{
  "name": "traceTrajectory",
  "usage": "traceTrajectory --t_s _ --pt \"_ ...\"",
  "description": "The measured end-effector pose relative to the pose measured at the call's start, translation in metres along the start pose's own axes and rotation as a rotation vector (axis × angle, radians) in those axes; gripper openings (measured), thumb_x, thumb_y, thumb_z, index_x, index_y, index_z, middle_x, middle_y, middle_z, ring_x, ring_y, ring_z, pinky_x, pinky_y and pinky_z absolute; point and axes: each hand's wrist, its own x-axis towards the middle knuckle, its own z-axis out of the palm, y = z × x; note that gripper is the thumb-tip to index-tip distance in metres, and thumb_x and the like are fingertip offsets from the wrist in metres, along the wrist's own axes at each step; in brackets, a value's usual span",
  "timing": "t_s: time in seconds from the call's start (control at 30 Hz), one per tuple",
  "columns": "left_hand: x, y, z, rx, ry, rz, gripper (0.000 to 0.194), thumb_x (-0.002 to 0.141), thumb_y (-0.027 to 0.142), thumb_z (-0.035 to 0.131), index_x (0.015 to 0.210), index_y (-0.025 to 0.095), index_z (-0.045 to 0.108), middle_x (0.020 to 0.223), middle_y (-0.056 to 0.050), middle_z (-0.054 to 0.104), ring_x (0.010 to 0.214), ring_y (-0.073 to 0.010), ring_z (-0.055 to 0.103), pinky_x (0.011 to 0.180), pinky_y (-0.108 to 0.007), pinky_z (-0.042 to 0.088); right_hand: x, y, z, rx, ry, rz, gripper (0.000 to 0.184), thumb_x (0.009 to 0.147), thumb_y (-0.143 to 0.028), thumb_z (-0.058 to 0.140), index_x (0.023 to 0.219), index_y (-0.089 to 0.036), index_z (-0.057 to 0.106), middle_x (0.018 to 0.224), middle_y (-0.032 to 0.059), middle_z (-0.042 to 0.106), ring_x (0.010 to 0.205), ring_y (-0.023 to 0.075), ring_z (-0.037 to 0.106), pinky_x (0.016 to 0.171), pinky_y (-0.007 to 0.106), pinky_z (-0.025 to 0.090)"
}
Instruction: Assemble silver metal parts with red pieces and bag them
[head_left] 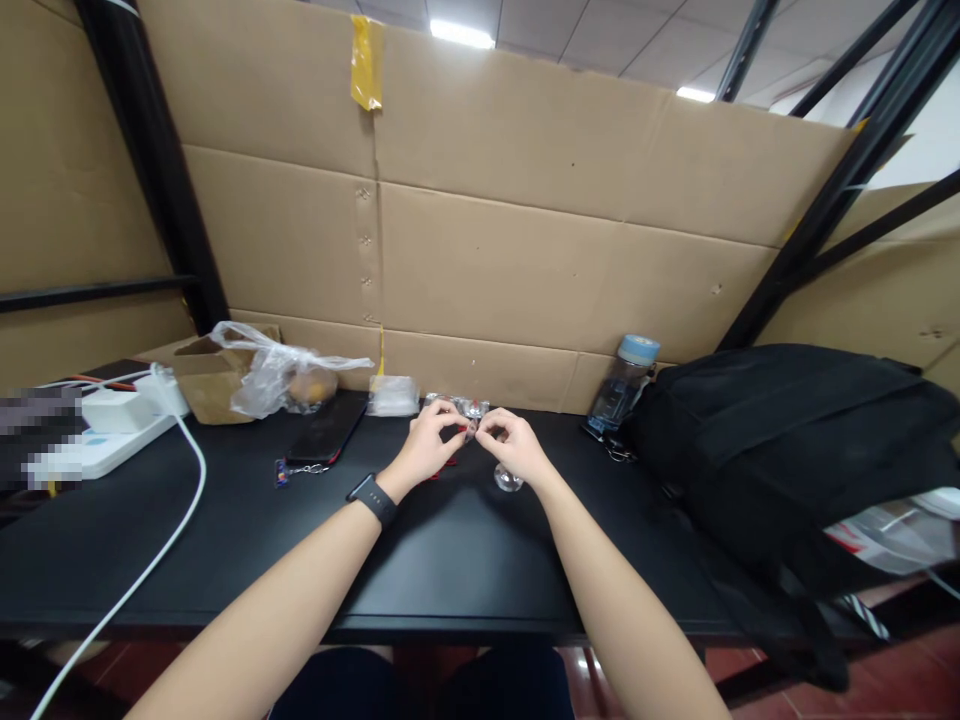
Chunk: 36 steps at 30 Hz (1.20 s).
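My left hand, with a dark watch on its wrist, is closed in a pinch above the black table. Facing it, my right hand pinches too, and the fingertips of both nearly meet. Between them is a small, partly clear and reddish piece, too small to name. A clear round item lies on the table just under my right hand. Some thin red cord shows beside my left fingers. Behind the fingertips sit small clear items with red bits, partly hidden by my hands.
A phone, a plastic bag and a cardboard box are on the left, near a white power strip. Clear packets stand at the back. A blue-lidded bottle and black backpack occupy the right.
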Motion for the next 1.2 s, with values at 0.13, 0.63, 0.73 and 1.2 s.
traceTrajectory --t_s 0.13,0.63,0.73,1.2 --pt "0.000 0.000 -0.002 -0.017 -0.103 0.008 0.039 0.085 0.020 0.060 0.121 0.030 0.069 0.126 -0.005 0.061 0.122 -0.0239 0.055 0.111 -0.041 0.040 0.000 0.007 0.001 -0.079 0.009 0.001 0.008 0.081 -0.023 0.067 0.075 -0.019 0.070 0.100 0.0056 0.063 0.086 0.0182 0.062 0.068 0.028 0.049" --pt "-0.002 -0.021 -0.016 0.299 -0.254 -0.116 0.021 0.078 0.036 0.071 0.098 0.030 0.077 0.113 -0.005 0.068 0.114 -0.0313 0.057 0.102 -0.046 0.038 0.001 0.035 0.002 -0.340 -0.001 0.132 0.010 0.083 -0.018 0.067 0.075 -0.019 0.072 0.105 0.0083 0.062 0.105 0.0237 0.054 0.098 0.040 0.043" --pt "-0.006 -0.025 -0.015 0.320 -0.364 -0.098 0.013 0.071 0.036 0.076 0.082 0.031 0.079 0.101 -0.005 0.069 0.109 -0.0318 0.056 0.099 -0.045 0.038 -0.001 0.034 -0.008 -0.377 -0.075 0.169 0.011 0.085 -0.024 0.068 0.077 -0.019 0.073 0.099 0.0083 0.064 0.097 0.0219 0.058 0.089 0.036 0.045" --pt "-0.004 -0.019 -0.006 0.279 -0.357 -0.081 0.005 0.077 0.033 0.076 0.077 0.034 0.081 0.101 -0.002 0.071 0.102 -0.0269 0.062 0.095 -0.043 0.032 -0.011 0.012 -0.048 -0.432 -0.536 0.289 0.040 0.053 -0.033 0.090 0.091 -0.022 0.081 0.083 0.0030 0.077 0.075 0.0224 0.070 0.068 0.029 0.049"
